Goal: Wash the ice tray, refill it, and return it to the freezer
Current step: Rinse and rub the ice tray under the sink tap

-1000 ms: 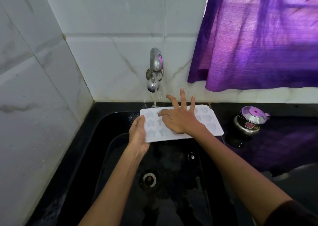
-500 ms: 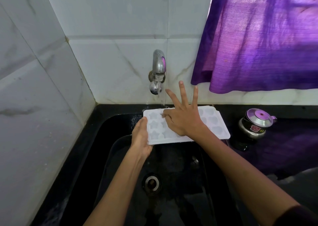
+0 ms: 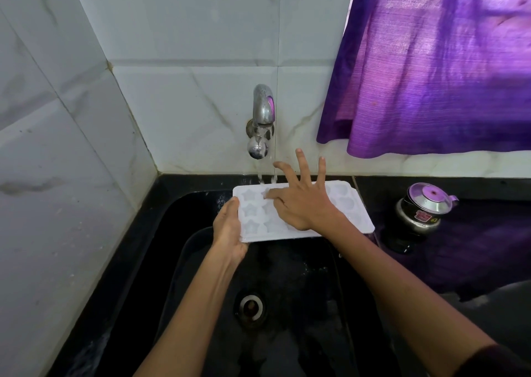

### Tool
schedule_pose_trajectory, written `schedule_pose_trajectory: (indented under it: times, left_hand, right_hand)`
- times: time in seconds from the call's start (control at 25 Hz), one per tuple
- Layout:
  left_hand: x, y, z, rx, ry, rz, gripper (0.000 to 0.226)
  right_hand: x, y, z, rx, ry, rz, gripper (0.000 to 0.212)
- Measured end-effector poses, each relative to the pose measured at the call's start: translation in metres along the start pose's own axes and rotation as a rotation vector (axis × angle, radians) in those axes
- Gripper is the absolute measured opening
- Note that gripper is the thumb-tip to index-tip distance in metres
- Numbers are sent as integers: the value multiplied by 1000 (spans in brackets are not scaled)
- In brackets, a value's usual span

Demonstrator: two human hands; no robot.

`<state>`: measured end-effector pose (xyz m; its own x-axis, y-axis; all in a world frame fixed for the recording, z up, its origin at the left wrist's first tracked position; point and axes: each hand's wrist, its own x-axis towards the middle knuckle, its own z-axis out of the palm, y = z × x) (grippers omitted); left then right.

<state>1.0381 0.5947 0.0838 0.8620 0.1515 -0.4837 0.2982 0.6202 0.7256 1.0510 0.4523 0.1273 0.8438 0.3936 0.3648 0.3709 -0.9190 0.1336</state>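
The ice tray (image 3: 301,213), white with star-shaped and rounded cells, is held level above the black sink (image 3: 161,233), directly below the tap (image 3: 262,121). The tap is mounted on the tiled wall (image 3: 184,89) and is running; thin streams of water fall from it onto the far edge of the tray, near the tray's left end.

The left hand (image 3: 228,231) grips the left short end of the tray: the thumb lies along the top of the rim and the palm and remaining fingers wrap beneath it, closed on the tray.

The right hand (image 3: 304,204) rests on top of the tray, about mid-length. It is spread wide, not gripping: the thumb and the forefinger press down into the cells, while the other three fingers are raised and fanned out toward the tap. What lies in the cells under this hand cannot be seen.

The sink drain (image 3: 251,307) sits below the tray, toward the viewer, and the basin surface around it looks wet.

To the right of the tray, on the black table (image 3: 488,233), stands a small metal pot (image 3: 422,210) with a lid, well apart from the tray. Above that, to the right of the tap, hangs a purple curtain (image 3: 431,60).
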Motion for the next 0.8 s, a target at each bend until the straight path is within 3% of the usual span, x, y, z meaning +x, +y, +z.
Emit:
schedule_pose_trajectory:
  times: [0.08, 0.2, 0.36, 0.52, 0.76, 0.8]
  left_hand:
    - [-5, 0, 0, 16, -3, 25, 29]
    - [-9, 4, 3, 25, 11, 74, 25]
    - [-11, 6, 6, 16, 21, 72, 22]
    - [-13, 7, 7, -6, 23, 38, 27]
    - [-14, 14, 8, -20, -5, 41, 33]
    - [-13, 16, 7, -15, -7, 54, 33]
  right_hand:
    - [0, 5, -9, 77, -126, 81, 42]
    - [-5, 9, -19, 212, -75, 219, 29]
    - [-22, -6, -15, 159, -158, 112, 34]
    - [-27, -15, -17, 126, -58, 103, 50]
    - [-23, -13, -25, 68, -132, 61, 42]
    - [-23, -13, -24, 53, -84, 39, 40]
